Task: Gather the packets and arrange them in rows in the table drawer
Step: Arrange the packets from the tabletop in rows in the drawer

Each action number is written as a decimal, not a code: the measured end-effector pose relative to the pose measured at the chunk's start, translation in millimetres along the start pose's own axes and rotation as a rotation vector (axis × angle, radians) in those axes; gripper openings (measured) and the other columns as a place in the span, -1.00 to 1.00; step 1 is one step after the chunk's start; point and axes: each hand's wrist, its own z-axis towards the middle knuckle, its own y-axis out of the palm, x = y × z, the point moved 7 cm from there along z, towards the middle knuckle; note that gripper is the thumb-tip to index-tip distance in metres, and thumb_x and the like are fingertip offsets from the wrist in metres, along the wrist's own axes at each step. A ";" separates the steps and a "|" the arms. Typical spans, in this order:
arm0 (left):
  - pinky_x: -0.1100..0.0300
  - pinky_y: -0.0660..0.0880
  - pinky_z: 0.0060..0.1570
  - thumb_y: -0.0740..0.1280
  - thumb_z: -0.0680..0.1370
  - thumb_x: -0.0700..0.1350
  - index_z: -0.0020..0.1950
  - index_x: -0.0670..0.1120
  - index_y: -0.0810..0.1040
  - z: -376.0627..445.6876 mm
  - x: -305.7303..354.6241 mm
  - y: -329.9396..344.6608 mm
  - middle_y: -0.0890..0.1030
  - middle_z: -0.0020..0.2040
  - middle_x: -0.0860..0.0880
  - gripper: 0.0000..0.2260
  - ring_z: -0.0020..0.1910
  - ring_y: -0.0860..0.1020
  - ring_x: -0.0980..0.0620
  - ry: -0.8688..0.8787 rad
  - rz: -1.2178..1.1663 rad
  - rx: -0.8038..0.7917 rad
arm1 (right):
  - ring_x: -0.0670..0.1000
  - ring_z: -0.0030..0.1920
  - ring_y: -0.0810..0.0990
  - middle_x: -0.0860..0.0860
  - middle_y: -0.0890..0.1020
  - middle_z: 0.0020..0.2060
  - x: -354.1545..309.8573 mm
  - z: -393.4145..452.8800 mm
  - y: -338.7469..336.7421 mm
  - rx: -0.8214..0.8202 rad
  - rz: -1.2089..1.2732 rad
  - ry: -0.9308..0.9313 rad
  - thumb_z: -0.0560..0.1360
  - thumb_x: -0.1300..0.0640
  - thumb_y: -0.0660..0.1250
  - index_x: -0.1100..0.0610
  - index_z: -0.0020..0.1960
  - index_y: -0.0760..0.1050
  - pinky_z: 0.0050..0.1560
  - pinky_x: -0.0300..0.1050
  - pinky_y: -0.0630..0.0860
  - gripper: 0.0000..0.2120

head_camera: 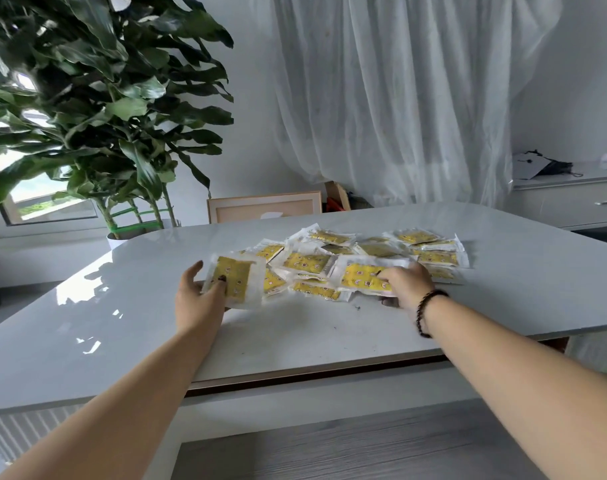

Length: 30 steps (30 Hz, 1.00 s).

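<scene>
at the far left a large leafy plant (97, 98) stands in a white pot behind the table's far-left corner, beside a window. the white table (122, 323) fills the middle of the view, its glossy top catching reflections. the left hand (200, 299) reaches in from the near left and holds one yellow packet (234, 280) lifted at the left end of the heap, thumb laid across the packet's face and the other fingers underneath it, loosely spread. to the right, the pile of yellow packets (364, 254) lies scattered and overlapping on the tabletop, toward its far side, in clear wrappers with white edges. behind the table a framed picture (264, 207) leans against the wall. the right hand (407, 282), a dark beaded bracelet (427, 313) on its wrist, grips the near-right packet (362, 277), fingers curled over its top and thumb beneath. a sheer white curtain (399, 98) hangs behind. at the far right stands a white cabinet (572, 202) with dark items on top.
</scene>
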 end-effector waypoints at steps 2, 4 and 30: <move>0.01 0.56 -0.01 0.31 0.52 -0.31 0.44 -0.11 0.35 2.1 -4.1 1.1 0.55 0.12 -0.15 -0.51 0.03 0.59 -0.17 -0.044 -0.079 -0.019 | 0.07 -0.35 0.54 0.14 0.55 -0.26 0.6 -3.1 -0.5 -0.251 -0.080 0.071 0.47 0.36 0.29 0.20 -0.09 0.43 -0.48 -0.22 0.45 -0.90; 0.08 0.56 -0.06 0.32 0.50 -0.34 0.31 -0.15 0.48 0.6 -4.2 4.0 0.59 0.05 -0.16 -0.62 -0.02 0.60 -0.14 -0.068 -0.109 -0.051 | 0.05 -0.35 0.43 0.10 0.42 -0.35 1.1 -4.0 -7.1 -0.361 -0.295 0.051 0.46 0.38 0.30 0.13 -0.27 0.31 -0.46 -0.23 0.38 -0.75; 0.16 0.64 -0.34 0.18 0.55 -0.40 0.24 -0.14 0.53 -29.3 -7.4 45.4 0.56 0.07 -0.17 -0.66 -0.17 0.61 -0.03 -0.221 -0.303 -0.136 | 0.11 0.05 0.56 0.06 0.62 0.05 -43.3 -19.2 107.0 -0.002 -0.939 -0.702 0.57 0.09 0.19 0.09 0.04 0.53 -0.03 -0.10 0.50 -0.84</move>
